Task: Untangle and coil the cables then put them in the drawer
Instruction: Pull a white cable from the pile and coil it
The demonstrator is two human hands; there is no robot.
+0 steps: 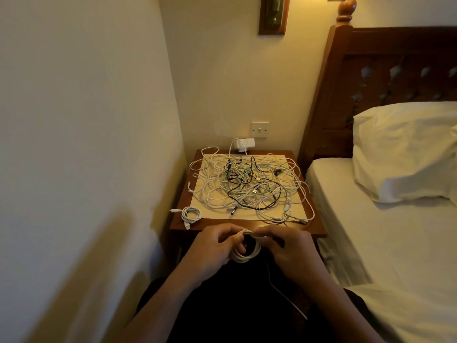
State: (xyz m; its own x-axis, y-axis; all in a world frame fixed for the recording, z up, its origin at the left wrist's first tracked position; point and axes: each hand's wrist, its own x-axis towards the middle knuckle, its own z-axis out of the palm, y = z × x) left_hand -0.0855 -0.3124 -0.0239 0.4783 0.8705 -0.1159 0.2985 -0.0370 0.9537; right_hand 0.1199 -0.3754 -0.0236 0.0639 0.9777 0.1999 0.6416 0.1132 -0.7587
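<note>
A tangled heap of white, pale green and black cables (249,186) lies on a cream mat on the wooden nightstand (319,229). One small coiled white cable (191,215) sits at the nightstand's front left corner. In front of the nightstand's near edge, my left hand (214,248) grips a coil of white cable (247,253) with its fingers through the loop. My right hand (289,248) pinches the top of the same coil. A loose white tail (284,295) hangs from it over my lap. The drawer is hidden behind my hands.
A wall runs close along the left. A bed with white sheet (395,256) and pillow (405,149) stands at the right, behind it a wooden headboard (385,70). A white charger (243,144) is plugged in below a wall switch (260,129).
</note>
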